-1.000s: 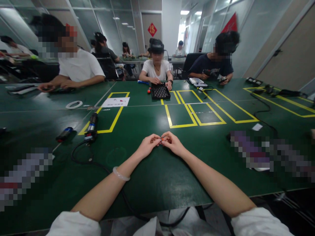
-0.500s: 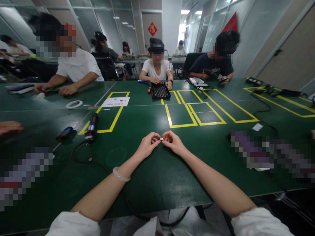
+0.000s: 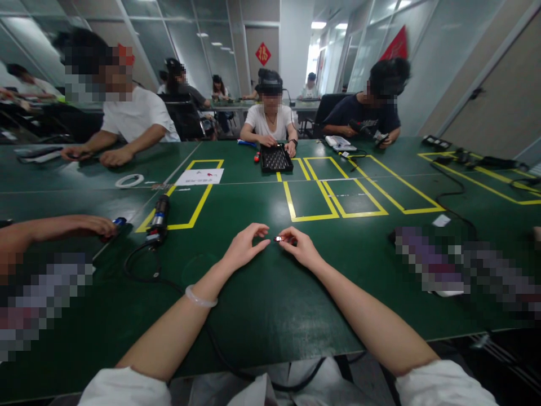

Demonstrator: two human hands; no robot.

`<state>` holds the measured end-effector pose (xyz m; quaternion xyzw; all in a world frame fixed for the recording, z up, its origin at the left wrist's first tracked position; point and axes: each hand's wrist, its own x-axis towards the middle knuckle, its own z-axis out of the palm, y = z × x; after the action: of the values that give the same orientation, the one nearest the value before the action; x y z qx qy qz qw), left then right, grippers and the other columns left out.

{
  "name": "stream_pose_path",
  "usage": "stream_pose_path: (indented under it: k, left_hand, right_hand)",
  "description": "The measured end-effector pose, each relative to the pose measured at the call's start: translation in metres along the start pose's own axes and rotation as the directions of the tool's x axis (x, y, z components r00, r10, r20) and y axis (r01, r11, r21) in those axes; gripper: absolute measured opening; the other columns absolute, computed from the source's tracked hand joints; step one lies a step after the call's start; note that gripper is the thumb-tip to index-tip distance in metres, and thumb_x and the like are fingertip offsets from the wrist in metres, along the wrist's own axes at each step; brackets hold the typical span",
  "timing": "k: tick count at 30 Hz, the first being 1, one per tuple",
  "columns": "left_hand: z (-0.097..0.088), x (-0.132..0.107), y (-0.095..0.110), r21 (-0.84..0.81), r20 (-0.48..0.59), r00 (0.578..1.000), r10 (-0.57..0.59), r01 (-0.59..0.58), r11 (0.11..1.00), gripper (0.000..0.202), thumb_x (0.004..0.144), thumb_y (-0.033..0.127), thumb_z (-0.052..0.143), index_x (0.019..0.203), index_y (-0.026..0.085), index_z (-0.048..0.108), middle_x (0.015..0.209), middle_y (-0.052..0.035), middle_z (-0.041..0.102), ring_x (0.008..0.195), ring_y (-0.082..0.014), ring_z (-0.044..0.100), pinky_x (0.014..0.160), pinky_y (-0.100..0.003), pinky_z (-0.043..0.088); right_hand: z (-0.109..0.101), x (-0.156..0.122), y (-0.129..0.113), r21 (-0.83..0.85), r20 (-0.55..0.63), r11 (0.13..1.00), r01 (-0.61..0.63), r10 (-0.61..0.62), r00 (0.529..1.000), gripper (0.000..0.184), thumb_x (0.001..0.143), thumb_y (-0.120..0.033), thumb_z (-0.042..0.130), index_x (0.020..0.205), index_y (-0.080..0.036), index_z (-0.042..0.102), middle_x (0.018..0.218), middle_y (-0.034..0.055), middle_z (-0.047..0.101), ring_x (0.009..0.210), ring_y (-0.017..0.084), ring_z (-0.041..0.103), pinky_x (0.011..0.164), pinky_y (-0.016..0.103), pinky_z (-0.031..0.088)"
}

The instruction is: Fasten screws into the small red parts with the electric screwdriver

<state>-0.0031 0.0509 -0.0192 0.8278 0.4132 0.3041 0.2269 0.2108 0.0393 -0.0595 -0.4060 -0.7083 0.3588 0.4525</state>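
Observation:
Between the fingertips of my right hand (image 3: 299, 246) is a small piece with a white face and a reddish edge (image 3: 278, 239), too small to name; the hand is closed in a pinch on it. My left hand (image 3: 247, 245) is open just to the left of that piece, thumb and fingers apart, with nothing between them. A pale bracelet (image 3: 201, 297) circles my left wrist. Both hands are raised over the near middle of the green table (image 3: 287, 304).
A black cylindrical device with a cable (image 3: 159, 217) lies to the left. A co-worker's hand (image 3: 101, 226) reaches in there to a blue-and-black object (image 3: 119, 222). Across the table, a person handles a black tray (image 3: 276, 159). Phone-like blurred items (image 3: 431, 256) lie to the right.
My left hand has let go of the small piece and moved slightly left, its fingers spreading. My right hand keeps holding it. At left, a co-worker's arm has reached in to the blue-and-black object.

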Motion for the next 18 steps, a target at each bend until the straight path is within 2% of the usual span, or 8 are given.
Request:
stream_pose_path:
  k: [2, 4, 6, 9, 12, 15, 17, 18]
  left_hand:
    - [-0.026, 0.000, -0.015, 0.233, -0.072, 0.997, -0.035, 0.051, 0.971, 0.038, 0.088, 0.040, 0.050, 0.120, 0.020, 0.053, 0.113, -0.0086, 0.060, 0.104, -0.0227, 0.056, 0.093, -0.038, 0.043]
    - [-0.057, -0.005, -0.038, 0.446, -0.199, 0.970, -0.142, 0.218, 0.868, 0.042, 0.089, 0.041, 0.047, 0.124, 0.018, 0.051, 0.122, -0.0118, 0.055, 0.111, -0.0270, 0.052, 0.096, -0.042, 0.039]
    - [-0.086, -0.016, -0.066, 0.567, -0.369, 0.890, -0.269, 0.445, 0.693, 0.048, 0.087, 0.040, 0.047, 0.129, 0.016, 0.047, 0.132, -0.0158, 0.048, 0.120, -0.0322, 0.045, 0.098, -0.045, 0.036]
    - [-0.121, -0.043, -0.103, 0.574, -0.529, 0.743, -0.410, 0.669, 0.471, 0.059, 0.086, 0.044, 0.049, 0.134, 0.010, 0.043, 0.137, -0.0229, 0.041, 0.123, -0.0385, 0.040, 0.099, -0.048, 0.035]
    - [-0.142, -0.067, -0.125, 0.531, -0.540, 0.630, -0.557, 0.769, 0.355, 0.065, 0.085, 0.052, 0.047, 0.135, 0.012, 0.039, 0.138, -0.0204, 0.042, 0.118, -0.0405, 0.044, 0.090, -0.049, 0.041]
    - [-0.152, -0.078, -0.134, 0.466, -0.553, 0.513, -0.656, 0.844, 0.267, 0.064, 0.084, 0.056, 0.046, 0.132, 0.014, 0.040, 0.131, -0.0156, 0.047, 0.110, -0.0362, 0.049, 0.080, -0.045, 0.047]
    - [-0.156, -0.080, -0.137, 0.437, -0.551, 0.466, -0.693, 0.868, 0.237, 0.062, 0.083, 0.055, 0.046, 0.130, 0.015, 0.042, 0.123, -0.0134, 0.052, 0.102, -0.0329, 0.053, 0.074, -0.042, 0.048]
    - [-0.158, -0.081, -0.139, 0.438, -0.538, 0.467, -0.702, 0.866, 0.240, 0.060, 0.083, 0.054, 0.047, 0.130, 0.017, 0.042, 0.119, -0.0121, 0.054, 0.099, -0.0317, 0.054, 0.072, -0.040, 0.048]
  right_hand:
    - [-0.001, 0.000, 0.000, -0.007, 0.001, 1.000, -0.008, 0.008, 1.000, 0.016, 0.083, -0.027, 0.061, 0.096, -0.018, 0.062, 0.085, 0.0014, 0.064, 0.074, 0.014, 0.057, 0.068, 0.025, 0.043]
    - [-0.001, -0.001, -0.001, -0.011, 0.010, 1.000, -0.019, 0.019, 1.000, 0.017, 0.083, -0.028, 0.061, 0.097, -0.019, 0.063, 0.086, 0.0017, 0.064, 0.075, 0.014, 0.057, 0.068, 0.026, 0.043]
    - [0.000, -0.001, -0.002, -0.014, 0.022, 1.000, -0.025, 0.025, 0.999, 0.017, 0.083, -0.028, 0.061, 0.097, -0.019, 0.063, 0.085, 0.0018, 0.064, 0.074, 0.014, 0.057, 0.067, 0.026, 0.043]
    - [0.001, -0.001, -0.003, -0.013, 0.030, 1.000, -0.021, 0.022, 0.999, 0.017, 0.082, -0.027, 0.060, 0.097, -0.019, 0.063, 0.084, 0.0013, 0.064, 0.073, 0.014, 0.056, 0.067, 0.025, 0.043]
    - [0.001, -0.001, -0.003, -0.014, 0.026, 0.999, -0.030, 0.031, 0.999, 0.017, 0.081, -0.027, 0.061, 0.096, -0.019, 0.063, 0.080, 0.0006, 0.062, 0.069, 0.013, 0.054, 0.065, 0.024, 0.041]
    - [0.000, -0.001, -0.005, 0.001, 0.020, 0.999, -0.039, 0.039, 0.999, 0.017, 0.081, -0.027, 0.062, 0.096, -0.018, 0.063, 0.076, -0.0004, 0.059, 0.065, 0.012, 0.051, 0.063, 0.024, 0.040]
    - [0.000, -0.001, -0.005, 0.015, 0.014, 0.999, -0.047, 0.047, 0.999, 0.017, 0.081, -0.028, 0.062, 0.095, -0.017, 0.063, 0.073, -0.0010, 0.057, 0.064, 0.012, 0.050, 0.062, 0.024, 0.040]
    - [0.000, -0.001, -0.005, 0.020, 0.012, 0.998, -0.053, 0.052, 0.999, 0.017, 0.081, -0.028, 0.062, 0.095, -0.017, 0.063, 0.073, -0.0012, 0.057, 0.063, 0.012, 0.050, 0.062, 0.024, 0.040]
